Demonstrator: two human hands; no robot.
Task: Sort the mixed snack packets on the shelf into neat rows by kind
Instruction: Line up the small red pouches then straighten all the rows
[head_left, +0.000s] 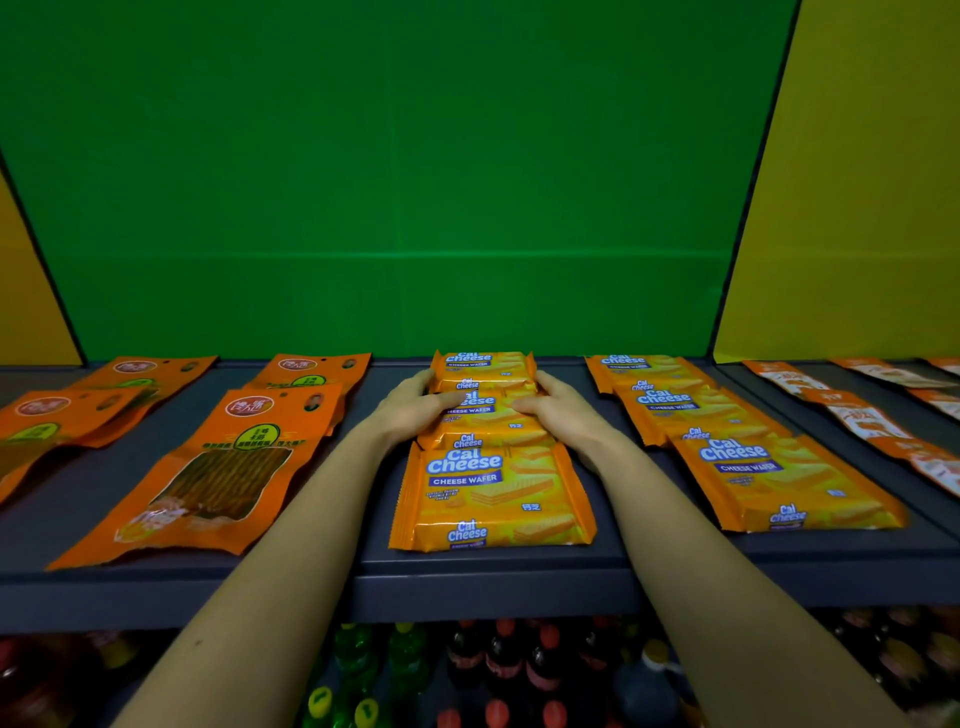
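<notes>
- Nearest, under the shelf (488, 577) lip: drink bottles (498, 665), too blurred to count.
- Close to that lip: front Cal Cheese wafer packet (493, 493) of the centre row. Likely to be shoved over the edge if the packet behind is dragged nearer.
- Farther in: left grip (415, 408) and right grip (553, 408) flanking the middle wafer packet (488, 418). Fingers laid fairly flat over its top, neither clenched. Slick, overlapping wrappers, so uneven pressure could skew the row.
- Counted, near to far:
  - three wafer packets in the centre row
  - three in the right row (779, 478)
  - four orange stick-snack pouches (208, 467) on the left
  - orange-and-white packets (862, 421) far right, number unclear
</notes>
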